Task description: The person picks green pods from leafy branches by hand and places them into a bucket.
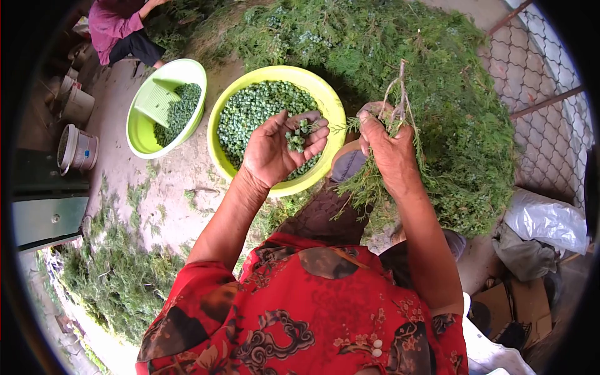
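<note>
My left hand (pixel 275 147) is palm up over a yellow-green basin (pixel 337 112), its fingers curled loosely around a small cluster of green berries (pixel 297 139). Many blue-green berries (pixel 240 112) fill that basin. To the right of the basin, my right hand (pixel 387 140) grips a leafy evergreen branch (pixel 359 190), whose bare twigs stick up above the fingers. A thin sprig reaches from the right hand toward the left palm. The two hands are apart.
A second green basin (pixel 140 134) holds berries and a ribbed board (pixel 154 103). Behind it a person in a pink top (pixel 112 28) crouches. Cut branches (pixel 462 112) are heaped at the right beside a wire fence (pixel 531 75). Buckets (pixel 78 150) stand at the left.
</note>
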`<action>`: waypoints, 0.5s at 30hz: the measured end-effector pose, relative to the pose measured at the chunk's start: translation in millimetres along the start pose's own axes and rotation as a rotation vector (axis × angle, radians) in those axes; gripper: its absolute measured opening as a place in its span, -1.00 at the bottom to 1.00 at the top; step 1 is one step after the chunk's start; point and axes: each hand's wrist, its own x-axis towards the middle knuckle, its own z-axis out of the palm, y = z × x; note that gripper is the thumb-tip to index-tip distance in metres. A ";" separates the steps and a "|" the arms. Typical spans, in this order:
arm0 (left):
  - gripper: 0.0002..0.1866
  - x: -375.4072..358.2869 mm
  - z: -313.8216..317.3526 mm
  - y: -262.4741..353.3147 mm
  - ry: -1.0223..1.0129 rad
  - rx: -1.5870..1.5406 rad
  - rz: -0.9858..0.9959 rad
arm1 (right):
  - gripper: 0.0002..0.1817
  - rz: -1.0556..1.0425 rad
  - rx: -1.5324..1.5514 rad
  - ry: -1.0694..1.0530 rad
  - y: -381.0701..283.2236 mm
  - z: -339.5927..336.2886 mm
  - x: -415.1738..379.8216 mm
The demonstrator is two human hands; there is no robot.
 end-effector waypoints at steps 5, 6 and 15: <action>-0.44 -0.6 -3.1 1.0 0.002 -0.093 0.007 | -0.82 0.014 0.001 0.019 0.6 -3.5 -0.9; -0.44 -0.2 -6.1 1.5 0.003 -0.093 0.006 | -0.82 0.021 -0.004 0.022 0.8 -4.5 -0.9; -0.65 11.5 -54.5 3.3 0.366 0.794 0.267 | -0.83 0.020 0.007 0.060 1.6 -8.2 -3.1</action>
